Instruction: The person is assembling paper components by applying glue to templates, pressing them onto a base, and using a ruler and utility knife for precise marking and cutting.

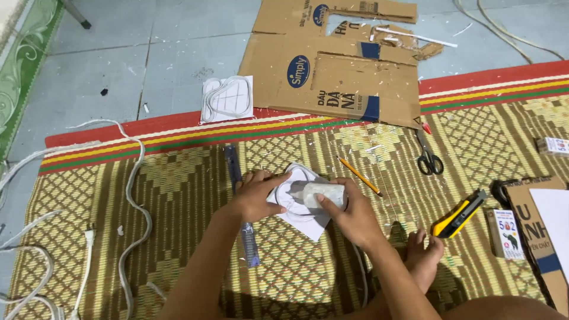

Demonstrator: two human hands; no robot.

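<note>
My left hand [256, 194] presses flat on the left part of a white paper sheet [305, 222] with curved pencil outlines, lying on the woven mat [178, 195]. My right hand [349, 212] grips a white cylindrical tube [323, 193] laid across the paper's upper part. A dark blue ruler [242, 204] lies under and beside my left wrist. My bare foot [424, 252] rests on the mat to the right of my right forearm.
A yellow pencil [359, 175], black scissors [428, 155] and a yellow utility knife [459, 214] lie right of the paper. Cut cardboard [332, 74] and another drawn sheet [227, 98] sit behind. Small boxes [505, 234], cardboard [536, 231] at right; white cables [127, 207] at left.
</note>
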